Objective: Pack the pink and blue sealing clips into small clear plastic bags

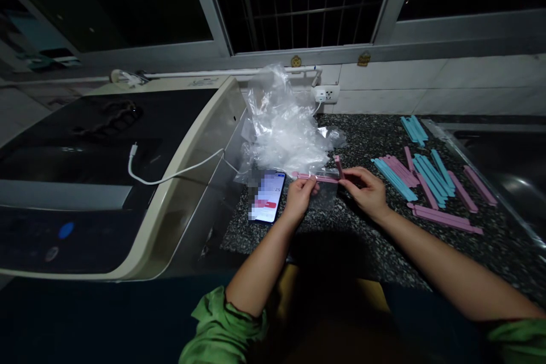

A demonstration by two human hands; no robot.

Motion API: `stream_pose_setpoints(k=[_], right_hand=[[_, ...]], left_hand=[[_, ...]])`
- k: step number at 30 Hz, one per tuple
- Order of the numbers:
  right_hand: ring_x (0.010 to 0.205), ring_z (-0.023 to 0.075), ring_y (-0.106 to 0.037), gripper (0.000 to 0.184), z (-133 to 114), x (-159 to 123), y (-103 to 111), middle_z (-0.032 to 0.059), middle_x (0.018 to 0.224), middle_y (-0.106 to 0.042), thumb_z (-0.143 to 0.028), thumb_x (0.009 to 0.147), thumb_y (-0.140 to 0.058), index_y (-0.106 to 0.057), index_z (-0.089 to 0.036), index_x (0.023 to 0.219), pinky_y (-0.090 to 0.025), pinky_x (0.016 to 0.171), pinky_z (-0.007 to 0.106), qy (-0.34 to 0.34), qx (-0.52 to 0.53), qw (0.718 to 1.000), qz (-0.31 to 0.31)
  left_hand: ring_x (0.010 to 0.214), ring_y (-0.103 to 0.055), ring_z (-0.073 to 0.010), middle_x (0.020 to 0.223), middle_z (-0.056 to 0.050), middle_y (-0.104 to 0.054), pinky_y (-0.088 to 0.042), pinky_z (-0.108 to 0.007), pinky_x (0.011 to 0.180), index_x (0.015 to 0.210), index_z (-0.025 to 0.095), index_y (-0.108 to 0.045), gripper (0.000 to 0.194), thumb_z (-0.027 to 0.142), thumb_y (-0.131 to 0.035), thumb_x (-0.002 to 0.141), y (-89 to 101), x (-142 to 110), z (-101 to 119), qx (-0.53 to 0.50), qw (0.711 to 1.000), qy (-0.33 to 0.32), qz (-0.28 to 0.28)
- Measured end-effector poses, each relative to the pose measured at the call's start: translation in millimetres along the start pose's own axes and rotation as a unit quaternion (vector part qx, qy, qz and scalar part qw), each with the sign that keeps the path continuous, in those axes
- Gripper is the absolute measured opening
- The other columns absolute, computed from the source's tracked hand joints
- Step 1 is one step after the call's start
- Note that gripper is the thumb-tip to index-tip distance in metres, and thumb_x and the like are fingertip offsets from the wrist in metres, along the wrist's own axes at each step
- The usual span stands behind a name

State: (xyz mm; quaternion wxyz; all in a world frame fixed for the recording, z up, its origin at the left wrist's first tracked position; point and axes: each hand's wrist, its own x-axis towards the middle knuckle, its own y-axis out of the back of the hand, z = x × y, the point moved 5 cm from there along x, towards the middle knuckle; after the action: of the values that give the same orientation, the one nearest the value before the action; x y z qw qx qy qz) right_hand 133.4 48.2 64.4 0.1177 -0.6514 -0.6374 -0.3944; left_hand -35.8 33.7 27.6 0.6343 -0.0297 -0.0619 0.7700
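Note:
A pink bag-sealing clip (322, 178) lies across the space between my hands, level with the counter. My left hand (301, 195) pinches it near its left part, together with a small clear plastic bag (325, 198) that hangs around it. The fingers of my right hand (365, 190) are closed at the other end, on a pink piece (338, 166) that stands upright there. Whether this piece is a second clip or the raised arm of the same one, I cannot tell. To the right lie several loose blue clips (427, 179) and pink clips (446, 219).
A heap of clear plastic bags (284, 131) sits behind my hands. A lit phone (273, 196) lies on the speckled counter (354, 145). At left stands a washing machine (147, 239) with a white cable (187, 170) across it. A sink (522, 173) is at far right.

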Motion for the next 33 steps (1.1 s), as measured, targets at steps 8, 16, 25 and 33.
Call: stream_pose_setpoints(k=[8, 16, 25, 33], right_hand=[[0.070, 0.0165, -0.060, 0.012, -4.1, 1.6, -2.1, 0.0027, 0.077, -0.066, -0.031, 0.075, -0.062, -0.068, -0.024, 0.083, -0.050, 0.063, 0.033, 0.013, -0.009, 1.000, -0.025], [0.071, 0.0159, -0.060, 0.012, -5.7, 1.0, -5.2, 0.0033, 0.077, -0.066, -0.028, 0.077, -0.061, -0.069, -0.025, 0.085, -0.051, 0.065, 0.033, 0.043, -0.002, 0.998, -0.040], [0.074, 0.0165, -0.060, 0.014, -1.3, -1.2, -7.5, 0.0035, 0.079, -0.063, -0.031, 0.077, -0.061, -0.070, -0.026, 0.086, -0.051, 0.067, 0.033, 0.034, -0.021, 0.998, -0.044], [0.072, 0.0159, -0.059, 0.013, -1.6, -2.5, -10.0, 0.0034, 0.078, -0.062, -0.027, 0.078, -0.060, -0.069, -0.025, 0.088, -0.050, 0.066, 0.032, 0.062, -0.033, 0.996, -0.055]], left_hand=[[0.052, -0.048, -0.0108, 0.049, 0.000, -0.055, -0.038, -0.025, 0.061, 0.051, 0.016, -0.059, 0.034, 0.045, -0.057, 0.069, 0.0, 0.5, -1.2, 0.011, 1.000, 0.010, -0.006], [0.052, -0.048, -0.0106, 0.049, 0.001, -0.054, -0.037, -0.025, 0.059, 0.050, 0.016, -0.058, 0.028, 0.035, -0.057, 0.070, 0.0, -0.7, 3.3, 0.016, 1.000, 0.016, -0.002], [0.051, -0.048, -0.0103, 0.049, 0.001, -0.054, -0.036, -0.024, 0.060, 0.051, 0.015, -0.059, 0.025, 0.033, -0.057, 0.069, -0.4, 0.0, 1.2, 0.013, 0.999, 0.031, -0.008], [0.051, -0.047, -0.0104, 0.049, 0.001, -0.054, -0.035, -0.025, 0.059, 0.051, 0.015, -0.058, 0.025, 0.035, -0.058, 0.066, -0.8, -0.1, 1.1, 0.009, 0.999, 0.026, -0.023]])
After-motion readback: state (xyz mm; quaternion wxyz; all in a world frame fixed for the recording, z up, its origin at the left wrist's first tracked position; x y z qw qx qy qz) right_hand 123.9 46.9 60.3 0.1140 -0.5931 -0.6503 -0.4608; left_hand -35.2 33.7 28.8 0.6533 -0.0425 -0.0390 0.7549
